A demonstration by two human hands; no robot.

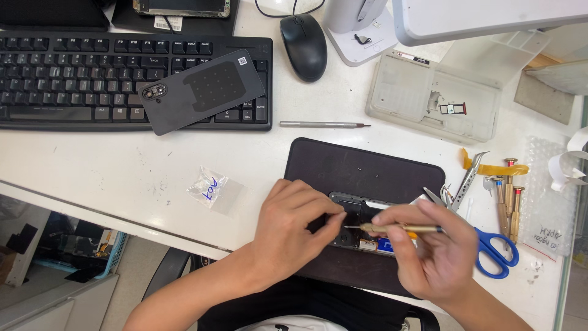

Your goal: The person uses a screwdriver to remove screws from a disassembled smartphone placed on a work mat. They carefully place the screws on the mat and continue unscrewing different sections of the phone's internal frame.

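Head view shows an opened phone lying on a dark mat near the desk's front edge, and the likeliest slip, as I judge it, is the fine tip of the brass screwdriver skating off and gouging the exposed board. The left hand curls palm-down, fingertips pinning the phone's left edge. The right hand is closed around the screwdriver in a pen-like pinch, shaft nearly level, tip pointing left into the phone.

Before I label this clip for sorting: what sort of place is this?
Probably a phone repair bench: an opened phone on a dark mat, its removed back cover lying on a keyboard, tweezers and screwdrivers nearby.
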